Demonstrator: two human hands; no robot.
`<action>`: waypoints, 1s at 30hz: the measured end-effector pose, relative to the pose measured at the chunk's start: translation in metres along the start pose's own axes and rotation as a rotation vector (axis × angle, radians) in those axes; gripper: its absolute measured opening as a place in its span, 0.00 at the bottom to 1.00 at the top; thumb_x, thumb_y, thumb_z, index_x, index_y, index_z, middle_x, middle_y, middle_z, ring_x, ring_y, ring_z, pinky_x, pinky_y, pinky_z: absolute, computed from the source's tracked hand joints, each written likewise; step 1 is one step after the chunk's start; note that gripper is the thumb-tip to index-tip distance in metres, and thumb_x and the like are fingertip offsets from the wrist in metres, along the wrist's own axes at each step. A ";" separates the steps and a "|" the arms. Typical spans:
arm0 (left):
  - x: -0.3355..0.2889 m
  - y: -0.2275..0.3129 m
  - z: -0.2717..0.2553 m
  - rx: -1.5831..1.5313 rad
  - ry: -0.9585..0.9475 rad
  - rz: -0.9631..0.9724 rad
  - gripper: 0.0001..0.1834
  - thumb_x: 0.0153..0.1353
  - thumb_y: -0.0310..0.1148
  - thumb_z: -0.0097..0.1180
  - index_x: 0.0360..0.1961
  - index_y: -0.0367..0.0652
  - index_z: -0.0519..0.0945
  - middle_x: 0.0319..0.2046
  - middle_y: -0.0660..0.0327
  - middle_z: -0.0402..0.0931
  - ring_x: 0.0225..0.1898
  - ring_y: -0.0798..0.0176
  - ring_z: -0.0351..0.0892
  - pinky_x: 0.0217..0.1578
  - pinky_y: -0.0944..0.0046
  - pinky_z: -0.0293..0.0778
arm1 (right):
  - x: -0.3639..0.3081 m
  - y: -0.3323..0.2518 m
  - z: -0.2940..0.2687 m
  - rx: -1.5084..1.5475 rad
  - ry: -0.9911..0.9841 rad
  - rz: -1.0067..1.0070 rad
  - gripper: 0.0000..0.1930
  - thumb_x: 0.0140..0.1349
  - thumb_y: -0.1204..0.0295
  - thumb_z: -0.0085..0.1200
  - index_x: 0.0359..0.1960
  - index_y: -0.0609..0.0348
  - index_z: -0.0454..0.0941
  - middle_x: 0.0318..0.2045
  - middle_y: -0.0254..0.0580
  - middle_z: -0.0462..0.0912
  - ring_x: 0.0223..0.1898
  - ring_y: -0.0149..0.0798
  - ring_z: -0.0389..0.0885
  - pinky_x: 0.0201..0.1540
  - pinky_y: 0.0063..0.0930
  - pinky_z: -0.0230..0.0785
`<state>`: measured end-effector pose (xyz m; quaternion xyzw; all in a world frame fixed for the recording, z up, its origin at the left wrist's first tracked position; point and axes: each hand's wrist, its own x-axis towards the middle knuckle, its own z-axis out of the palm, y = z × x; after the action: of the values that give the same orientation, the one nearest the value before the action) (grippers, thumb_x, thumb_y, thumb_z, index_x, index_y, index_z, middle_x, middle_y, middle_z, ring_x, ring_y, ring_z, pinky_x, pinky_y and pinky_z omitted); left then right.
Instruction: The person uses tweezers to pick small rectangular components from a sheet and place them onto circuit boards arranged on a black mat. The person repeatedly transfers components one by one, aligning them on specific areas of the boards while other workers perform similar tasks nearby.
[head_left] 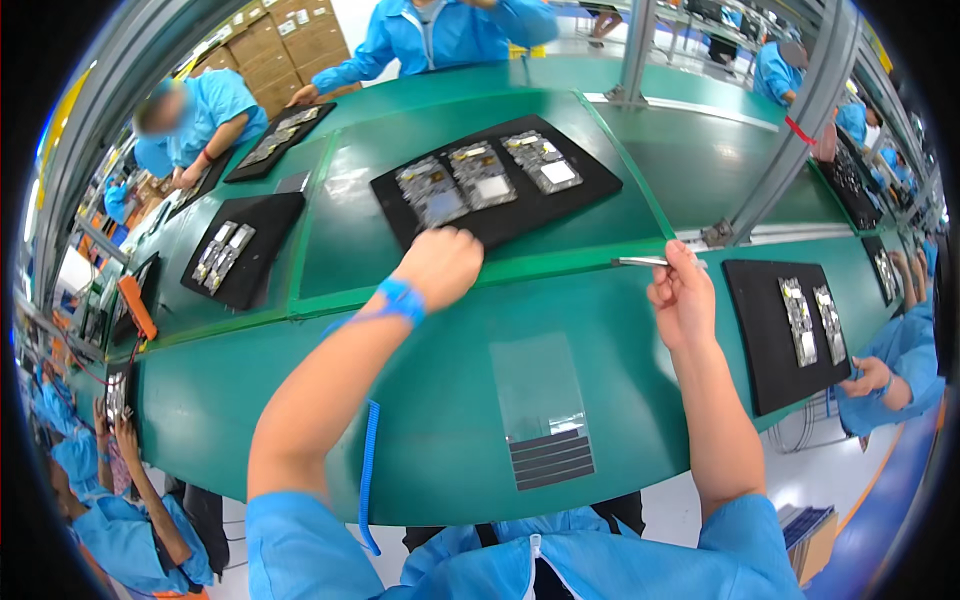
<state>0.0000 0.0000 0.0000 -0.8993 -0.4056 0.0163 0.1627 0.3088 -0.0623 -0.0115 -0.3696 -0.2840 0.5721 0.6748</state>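
My left hand (440, 268), with a blue strap (400, 300) round its wrist, is closed at the near edge of a black mat (585, 180). Its fingertips are hidden, so I cannot tell whether it grips the mat's edge. Three circuit boards lie on that mat: a left one (432, 192), a middle one (482, 174) and a right one (541, 162). Off to the right, my right hand (685, 295) pinches metal tweezers (640, 262), their tips pointing left. Between my forearms a clear sheet with black strips (550, 458) lies on the green table.
A blue coiled cord (369, 470) hangs beside my left forearm. Black mats with boards lie at right (745, 330) and left (262, 240). A grey metal post (790, 130) rises at the right. Co-workers in blue sit around, one across the table (440, 40).
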 end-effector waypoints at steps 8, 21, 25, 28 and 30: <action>-0.185 0.080 -0.045 0.070 0.272 0.105 0.13 0.46 0.27 0.55 0.33 0.28 0.78 0.27 0.53 0.76 0.26 0.63 0.74 0.21 0.69 0.72 | -0.029 0.014 0.028 0.003 -0.115 0.083 0.13 0.62 0.66 0.53 0.43 0.57 0.65 0.19 0.39 0.77 0.14 0.26 0.70 0.17 0.18 0.59; -0.085 0.121 -0.046 -0.499 0.310 -0.024 0.17 0.50 0.28 0.60 0.42 0.36 0.77 0.38 0.56 0.74 0.37 0.58 0.76 0.35 0.63 0.75 | -0.036 0.045 0.027 -0.298 -0.145 0.115 0.13 0.64 0.66 0.50 0.41 0.57 0.62 0.20 0.42 0.77 0.15 0.25 0.73 0.19 0.17 0.63; -0.064 0.138 -0.017 -0.394 0.370 -0.010 0.22 0.48 0.32 0.61 0.43 0.29 0.76 0.42 0.49 0.73 0.42 0.54 0.74 0.38 0.64 0.75 | -0.038 0.049 0.029 -0.324 -0.163 0.073 0.13 0.64 0.66 0.50 0.42 0.58 0.61 0.20 0.43 0.77 0.15 0.27 0.73 0.18 0.18 0.64; -0.064 0.137 -0.012 -0.425 0.359 0.014 0.24 0.47 0.33 0.62 0.44 0.26 0.75 0.43 0.46 0.73 0.45 0.51 0.72 0.40 0.62 0.75 | -0.038 0.050 0.032 -0.337 -0.136 0.054 0.10 0.66 0.68 0.47 0.40 0.56 0.61 0.20 0.41 0.76 0.16 0.26 0.73 0.17 0.15 0.63; -0.063 0.135 -0.012 -0.453 0.350 0.026 0.24 0.47 0.33 0.62 0.44 0.26 0.75 0.44 0.45 0.72 0.46 0.51 0.72 0.40 0.61 0.75 | -0.038 0.053 0.029 -0.357 -0.130 0.054 0.10 0.66 0.68 0.47 0.40 0.56 0.60 0.20 0.41 0.76 0.16 0.26 0.74 0.17 0.15 0.64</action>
<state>0.0576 -0.1327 -0.0364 -0.9070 -0.3531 -0.2282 0.0251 0.2489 -0.0909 -0.0373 -0.4529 -0.4140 0.5534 0.5632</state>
